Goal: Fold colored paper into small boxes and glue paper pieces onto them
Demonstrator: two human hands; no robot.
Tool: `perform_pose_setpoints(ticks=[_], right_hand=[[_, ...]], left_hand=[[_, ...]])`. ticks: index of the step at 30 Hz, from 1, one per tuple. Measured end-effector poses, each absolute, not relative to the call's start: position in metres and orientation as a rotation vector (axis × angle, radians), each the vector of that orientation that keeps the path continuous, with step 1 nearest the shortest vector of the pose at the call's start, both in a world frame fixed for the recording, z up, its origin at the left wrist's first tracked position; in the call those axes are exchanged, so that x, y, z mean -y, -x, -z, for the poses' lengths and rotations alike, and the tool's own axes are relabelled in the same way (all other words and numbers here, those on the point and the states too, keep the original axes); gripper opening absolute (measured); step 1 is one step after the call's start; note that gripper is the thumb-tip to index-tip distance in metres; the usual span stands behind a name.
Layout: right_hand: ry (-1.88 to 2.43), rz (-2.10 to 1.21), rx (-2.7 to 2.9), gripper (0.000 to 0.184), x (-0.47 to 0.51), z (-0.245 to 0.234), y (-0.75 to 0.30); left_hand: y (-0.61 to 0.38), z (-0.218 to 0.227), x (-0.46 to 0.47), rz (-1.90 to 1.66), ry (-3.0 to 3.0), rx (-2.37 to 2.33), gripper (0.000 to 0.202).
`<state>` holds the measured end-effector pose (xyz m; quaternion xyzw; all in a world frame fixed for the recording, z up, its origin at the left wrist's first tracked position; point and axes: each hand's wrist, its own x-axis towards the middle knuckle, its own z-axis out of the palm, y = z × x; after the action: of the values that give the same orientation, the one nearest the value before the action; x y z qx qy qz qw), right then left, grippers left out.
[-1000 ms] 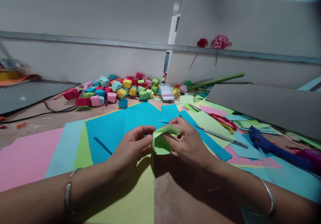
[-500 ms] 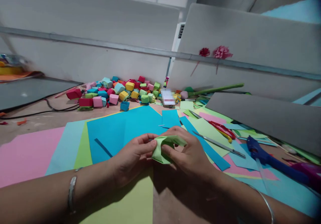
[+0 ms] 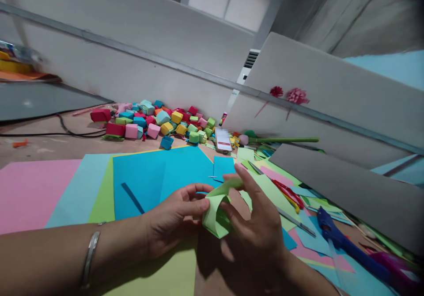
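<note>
A light green folded paper box (image 3: 212, 216), its near side open and one flap standing up, is between my two hands above the table. My left hand (image 3: 177, 218) pinches its left side between thumb and fingers. My right hand (image 3: 261, 218) has its thumb at the opening and its forefinger against the raised flap. Under my hands lie blue paper sheets (image 3: 139, 176) and a yellow-green sheet (image 3: 162, 269). I cannot see the box's underside.
Small coloured paper boxes (image 3: 154, 130) are heaped against the white panel. A phone (image 3: 223, 140) stands beside them. To the right lie red-handled scissors (image 3: 287, 193), a cutter (image 3: 296, 223), a blue glue gun (image 3: 351, 236) and a grey board (image 3: 351, 185). A black cable (image 3: 66, 130) runs left.
My right forefinger has lifted and the flap is bent further up, so the box looks more open. The view has tilted. My left hand keeps its pinch.
</note>
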<state>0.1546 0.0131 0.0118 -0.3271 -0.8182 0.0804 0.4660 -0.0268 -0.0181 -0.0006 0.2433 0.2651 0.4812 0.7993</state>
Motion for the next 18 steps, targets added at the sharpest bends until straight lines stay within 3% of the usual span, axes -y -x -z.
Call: perform_pose_setpoints(ticks=[8,18], right_hand=[[0.659,-0.056,2.131,0.025,-0.0129,-0.0119,-0.1536],[0.74,-0.075,2.115,0.021,-0.0127,-0.0136,-0.1514]], left_hand=[[0.0271,0.0022,0.0179,-1.026,-0.555,-0.551,0.032],[0.0262,0.0078,0.0156,-1.055,-0.562,-0.558,0.037]])
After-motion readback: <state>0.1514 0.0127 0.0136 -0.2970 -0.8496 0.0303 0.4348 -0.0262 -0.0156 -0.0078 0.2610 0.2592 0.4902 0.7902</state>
